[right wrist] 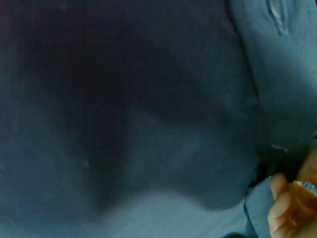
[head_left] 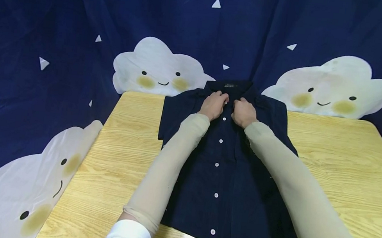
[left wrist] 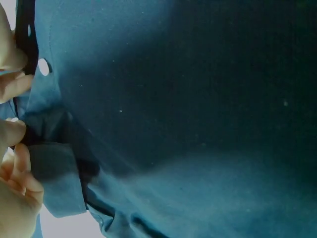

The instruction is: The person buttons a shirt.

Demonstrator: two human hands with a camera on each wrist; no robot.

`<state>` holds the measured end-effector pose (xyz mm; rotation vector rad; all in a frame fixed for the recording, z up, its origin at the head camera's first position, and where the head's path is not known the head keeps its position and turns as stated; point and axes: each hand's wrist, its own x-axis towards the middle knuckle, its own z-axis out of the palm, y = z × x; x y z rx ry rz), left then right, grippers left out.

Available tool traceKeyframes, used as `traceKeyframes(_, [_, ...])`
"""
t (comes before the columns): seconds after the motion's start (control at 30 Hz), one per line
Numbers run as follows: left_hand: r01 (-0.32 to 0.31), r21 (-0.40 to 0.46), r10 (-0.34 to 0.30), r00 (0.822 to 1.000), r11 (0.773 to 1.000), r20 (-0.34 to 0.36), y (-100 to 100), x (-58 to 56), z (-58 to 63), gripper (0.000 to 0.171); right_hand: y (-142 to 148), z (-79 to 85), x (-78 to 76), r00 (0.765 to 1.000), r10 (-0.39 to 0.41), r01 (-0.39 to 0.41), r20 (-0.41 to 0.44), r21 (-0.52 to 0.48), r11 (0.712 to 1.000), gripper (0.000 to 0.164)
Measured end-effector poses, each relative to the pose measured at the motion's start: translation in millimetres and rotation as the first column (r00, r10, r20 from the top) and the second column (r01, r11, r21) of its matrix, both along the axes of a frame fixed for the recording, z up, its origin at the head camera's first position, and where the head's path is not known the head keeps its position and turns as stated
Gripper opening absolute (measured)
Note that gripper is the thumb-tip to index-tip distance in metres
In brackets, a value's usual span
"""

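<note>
A dark navy short-sleeved shirt [head_left: 192,197] lies spread front up, its collar [head_left: 247,88] at the far end. Down its left front panel runs a row of white buttons [head_left: 217,164]; the front hangs unfastened below the hands. Just under the collar, my left hand [head_left: 215,105] pinches the buttoned edge at a white button [left wrist: 14,119]. Opposite it, my right hand [head_left: 244,112] grips the other front edge with curled fingers. A buttonhole [right wrist: 278,15] shows on that edge in the right wrist view. Part of each grip is hidden at the frame edges.
The shirt rests on a light wooden table [head_left: 124,143], whose far edge meets a dark blue curtain [head_left: 188,16] printed with white clouds and triangles. Both forearms, in beige sleeves [head_left: 167,171], reach across the shirt.
</note>
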<state>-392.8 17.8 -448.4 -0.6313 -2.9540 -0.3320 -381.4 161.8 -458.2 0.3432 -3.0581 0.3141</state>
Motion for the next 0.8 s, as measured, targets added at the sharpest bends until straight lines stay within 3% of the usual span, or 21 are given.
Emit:
traceKeyframes(0.2, [-0.017,-0.024,0.017,1.000,1.000,-0.001,0.0,2.0,2.7,0.014,-3.3,2.2,-0.1,0.997,0.000,0.000,-0.072,0.003,1.000,0.017])
traceKeyframes(0.43, [-0.017,-0.047,0.016,1.000,0.999,-0.019,0.7,3.3,6.6,0.015,0.9,3.6,-1.6,0.986,-0.057,0.049,-0.155,-0.059,0.997,0.013])
traceKeyframes(0.53, [-0.028,-0.023,0.027,0.999,0.999,-0.018,2.7,2.2,5.8,0.017,4.0,3.4,-0.5,0.986,-0.076,0.065,-0.152,-0.072,0.995,0.011])
traceKeyframes(0.67, [-0.058,0.007,0.058,0.998,0.998,-0.008,4.3,1.6,6.3,0.017,5.3,1.9,0.3,0.991,-0.072,0.068,-0.114,-0.047,0.997,0.027])
traceKeyframes(0.8, [-0.075,0.027,0.074,0.997,0.997,0.013,5.5,2.2,7.6,0.016,6.5,1.6,1.0,0.992,-0.064,0.063,-0.112,-0.017,0.998,0.027])
